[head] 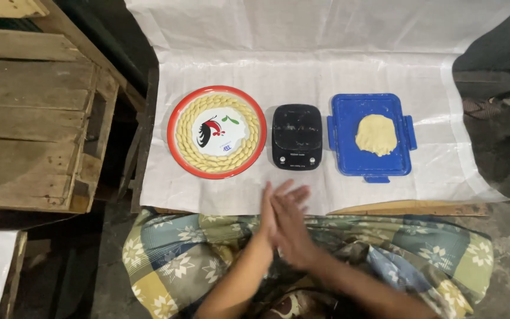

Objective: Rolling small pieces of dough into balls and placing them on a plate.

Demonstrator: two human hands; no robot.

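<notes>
I am pressing my left hand (268,214) and right hand (290,223) flat together, each grip released, possibly rolling something unseen. The scale (297,136) is lying at twelve o'clock, the dough (376,134) at one o'clock, nearer my right.

There is only one view, from a camera on the person's head. It looks steeply down and forward, from above the lap, at the white woven plastic sheet (302,71) on the floor, fairly near, with wooden crates (36,118) at the left edge.
</notes>
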